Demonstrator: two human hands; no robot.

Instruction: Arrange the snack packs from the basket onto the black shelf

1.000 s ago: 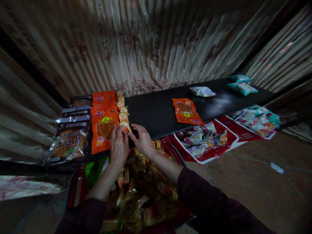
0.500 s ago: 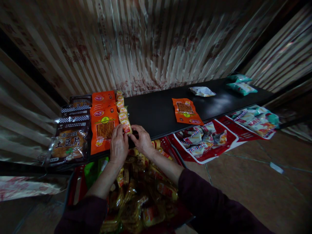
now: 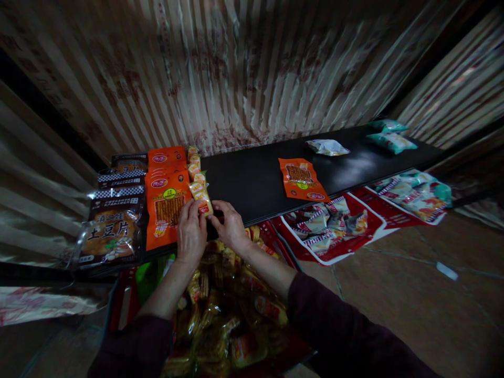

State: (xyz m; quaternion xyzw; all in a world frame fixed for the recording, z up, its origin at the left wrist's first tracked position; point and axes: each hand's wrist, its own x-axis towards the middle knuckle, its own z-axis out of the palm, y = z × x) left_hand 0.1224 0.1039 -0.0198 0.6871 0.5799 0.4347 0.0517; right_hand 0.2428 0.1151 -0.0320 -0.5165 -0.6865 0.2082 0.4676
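My left hand [image 3: 191, 231] and my right hand [image 3: 229, 224] close on a small yellow snack packet [image 3: 203, 206] from both sides, at the front edge of the black shelf [image 3: 244, 184]. Behind it a row of the same small packets [image 3: 195, 169] runs toward the back. Left of my left hand lie orange snack bags [image 3: 167, 202], overlapping front to back. Dark potato-chip bags [image 3: 112, 226] stand in a column at the shelf's left end. Below my forearms, a red basket [image 3: 125, 294] is heaped with yellow-wrapped snack packets [image 3: 220, 315].
A single orange bag [image 3: 303, 179] lies mid-shelf. Farther right are a white packet [image 3: 327, 147] and teal packets [image 3: 391, 142]. Two more red baskets of snack bags [image 3: 328, 226] sit below the shelf's right half. Striped, printed curtain sheeting [image 3: 244, 73] hangs behind.
Little differs. Both hands stay on the small yellow packet at the shelf front, and the packet just behind it has shifted slightly to the left.
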